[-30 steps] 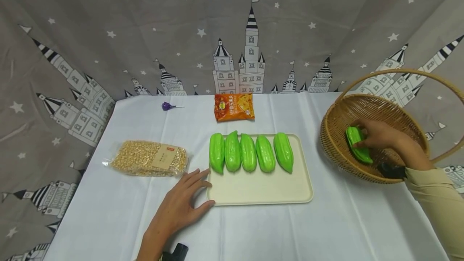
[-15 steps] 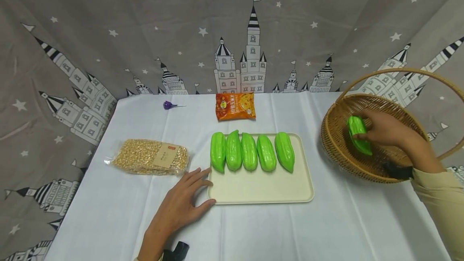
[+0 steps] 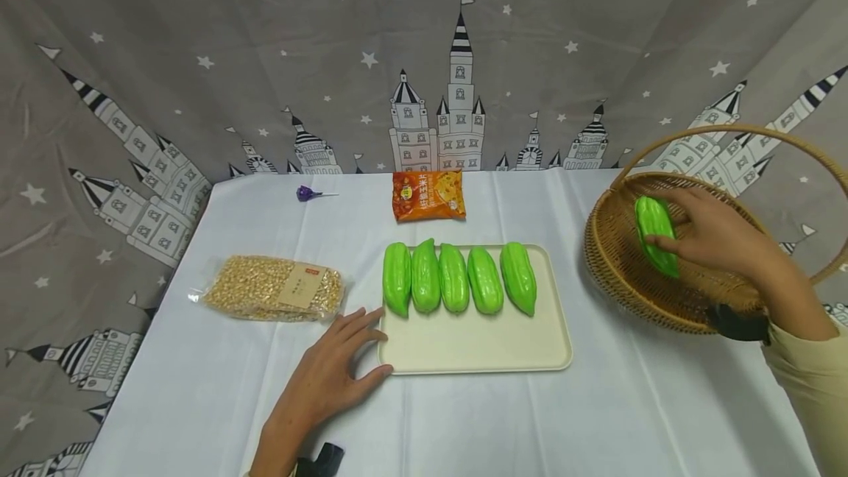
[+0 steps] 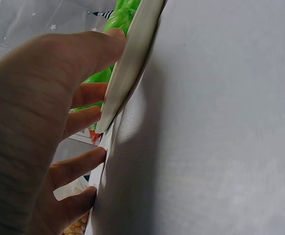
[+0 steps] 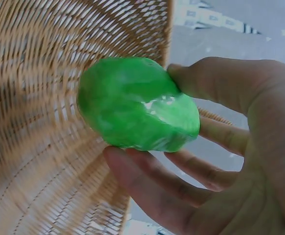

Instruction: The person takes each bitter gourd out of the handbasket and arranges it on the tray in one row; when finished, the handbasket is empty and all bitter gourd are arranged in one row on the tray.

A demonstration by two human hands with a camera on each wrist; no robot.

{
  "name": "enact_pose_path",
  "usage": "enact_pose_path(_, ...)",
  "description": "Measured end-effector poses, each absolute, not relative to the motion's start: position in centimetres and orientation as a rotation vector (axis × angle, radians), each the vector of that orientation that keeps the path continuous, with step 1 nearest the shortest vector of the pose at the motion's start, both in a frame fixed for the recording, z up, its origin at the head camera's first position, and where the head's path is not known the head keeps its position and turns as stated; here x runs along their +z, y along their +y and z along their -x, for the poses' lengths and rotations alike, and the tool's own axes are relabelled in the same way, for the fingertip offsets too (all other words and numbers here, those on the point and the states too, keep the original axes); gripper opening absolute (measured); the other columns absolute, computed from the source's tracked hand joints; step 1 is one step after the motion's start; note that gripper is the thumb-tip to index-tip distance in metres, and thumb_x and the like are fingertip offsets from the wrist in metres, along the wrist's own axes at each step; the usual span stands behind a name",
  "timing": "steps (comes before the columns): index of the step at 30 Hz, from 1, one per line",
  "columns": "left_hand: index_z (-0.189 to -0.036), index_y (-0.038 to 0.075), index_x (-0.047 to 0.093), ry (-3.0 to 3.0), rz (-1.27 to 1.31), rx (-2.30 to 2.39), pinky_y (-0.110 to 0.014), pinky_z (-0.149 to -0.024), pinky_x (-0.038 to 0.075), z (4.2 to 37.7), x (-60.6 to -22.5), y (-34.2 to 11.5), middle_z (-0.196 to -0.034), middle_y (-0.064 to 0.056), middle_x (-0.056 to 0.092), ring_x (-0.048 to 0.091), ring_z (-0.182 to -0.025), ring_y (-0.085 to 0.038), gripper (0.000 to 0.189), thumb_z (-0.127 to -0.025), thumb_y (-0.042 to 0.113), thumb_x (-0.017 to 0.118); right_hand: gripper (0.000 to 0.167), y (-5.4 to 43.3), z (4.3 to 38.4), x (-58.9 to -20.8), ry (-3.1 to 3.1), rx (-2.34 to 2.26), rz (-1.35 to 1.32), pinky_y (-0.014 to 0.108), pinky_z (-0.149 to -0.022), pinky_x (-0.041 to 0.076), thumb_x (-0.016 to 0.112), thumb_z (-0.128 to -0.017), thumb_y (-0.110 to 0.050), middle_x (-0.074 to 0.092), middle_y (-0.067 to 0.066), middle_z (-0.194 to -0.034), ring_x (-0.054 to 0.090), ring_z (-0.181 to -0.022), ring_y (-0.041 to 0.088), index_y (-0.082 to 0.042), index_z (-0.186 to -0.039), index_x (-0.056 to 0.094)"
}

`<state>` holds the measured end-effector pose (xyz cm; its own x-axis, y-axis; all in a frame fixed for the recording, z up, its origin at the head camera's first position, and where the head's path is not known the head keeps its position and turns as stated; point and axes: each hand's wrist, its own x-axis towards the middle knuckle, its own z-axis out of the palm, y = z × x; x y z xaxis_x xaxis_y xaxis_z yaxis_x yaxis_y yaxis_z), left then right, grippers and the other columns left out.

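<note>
My right hand (image 3: pixel 718 238) grips a glossy green ridged gourd (image 3: pixel 651 230) over a round wicker basket (image 3: pixel 608 271) on the right. In the right wrist view the thumb lies on one side of the gourd (image 5: pixel 132 103) and the fingers on the other, with the woven wall behind it. My left hand (image 3: pixel 331 374) rests at the left edge of a cream rectangular tray (image 3: pixel 477 344), its fingers spread and thumb by the front corner. Several similar green gourds (image 3: pixel 453 278) lie side by side along the tray's far half.
An orange snack packet (image 3: pixel 428 196) lies behind the tray. On the left are a clear bag of yellow kernels (image 3: pixel 265 288) and a purple-wrapped lollipop (image 3: pixel 305 193). The basket's tall handle (image 3: pixel 735 128) arches over its opening. A grey castle-print curtain (image 3: pixel 265 35) hangs behind the white-covered table.
My right hand has raised the gourd from inside the basket, shifting it away from me and slightly right in the head view. The left hand has stayed at the tray's edge.
</note>
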<state>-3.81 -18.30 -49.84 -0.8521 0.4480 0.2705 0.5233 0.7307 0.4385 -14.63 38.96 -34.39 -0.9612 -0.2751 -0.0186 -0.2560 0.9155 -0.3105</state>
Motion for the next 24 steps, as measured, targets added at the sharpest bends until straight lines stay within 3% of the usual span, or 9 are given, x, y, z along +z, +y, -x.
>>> enact_pose_path(7, -0.118, 0.019, 0.075, -2.792, 0.783, -0.782, -0.058, -0.124, 0.038, 3.9, -49.8, -18.3, -0.156, -0.002, 0.061, 0.054, -0.147, -0.036, 0.043, -0.086, 0.044, 0.090, 0.078, 37.1, 13.1, -33.6, 3.094, -0.506, 0.469, 0.054, -0.071, 0.055, 0.087, -0.091, -0.014, 0.053, 0.036, -0.133, 0.065, -0.101, 0.045, 0.006, -0.155, 0.046)
enact_pose_path(14, -0.118, 0.019, 0.075, -2.800, 0.774, -0.790, -0.058, -0.125, 0.038, 3.9, -49.8, -18.2, -0.156, -0.002, 0.061, 0.054, -0.147, -0.036, 0.043, -0.086, 0.044, 0.090, 0.081, 34.9, 11.3, -33.1, 3.094, -0.654, 0.409, 0.054, -0.080, 0.057, 0.086, -0.093, -0.018, 0.055, 0.027, -0.145, 0.062, -0.112, 0.042, -0.001, -0.159, 0.044)
enact_pose_path(16, -0.118, 0.019, 0.075, -2.801, 0.772, -0.789, -0.058, -0.124, 0.038, 3.9, -49.8, -18.2, -0.156, -0.002, 0.061, 0.054, -0.147, -0.035, 0.043, -0.086, 0.044, 0.090, 0.081, 34.5, 11.0, -33.2, 3.105, -0.687, 0.413, 0.048, -0.081, 0.056, 0.087, -0.092, -0.018, 0.055, 0.025, -0.147, 0.062, -0.114, 0.041, -0.003, -0.159, 0.045)
enact_pose_path(19, -0.118, 0.019, 0.075, -2.800, 0.771, -0.790, -0.058, -0.124, 0.038, 3.8, -49.8, -18.2, -0.156, -0.002, 0.061, 0.054, -0.147, -0.035, 0.043, -0.086, 0.044, 0.090, 0.081, 33.8, 10.6, -33.6, 3.109, -0.750, 0.407, 0.026, -0.077, 0.056, 0.088, -0.091, -0.017, 0.056, 0.023, -0.147, 0.066, -0.111, 0.040, -0.005, -0.160, 0.045)
enact_pose_path(22, -0.118, 0.019, 0.075, -2.800, 0.770, -0.794, -0.058, -0.125, 0.038, 3.9, -49.8, -18.2, -0.156, -0.002, 0.061, 0.054, -0.147, -0.035, 0.043, -0.086, 0.044, 0.090, 0.081, 33.2, 10.3, -34.1, 3.114, -0.828, 0.420, 0.012, -0.076, 0.053, 0.088, -0.091, -0.013, 0.057, 0.022, -0.145, 0.068, -0.112, 0.042, -0.006, -0.160, 0.046)
enact_pose_path(24, -0.118, 0.019, 0.075, -2.803, 0.767, -0.795, -0.058, -0.125, 0.037, 3.8, -49.8, -18.2, -0.156, -0.002, 0.061, 0.054, -0.147, -0.035, 0.043, -0.086, 0.044, 0.090, 0.081, 32.7, 10.1, -34.4, 3.130, -0.867, 0.417, 0.018, -0.080, 0.055, 0.088, -0.090, -0.012, 0.057, 0.022, -0.146, 0.068, -0.114, 0.042, -0.008, -0.160, 0.047)
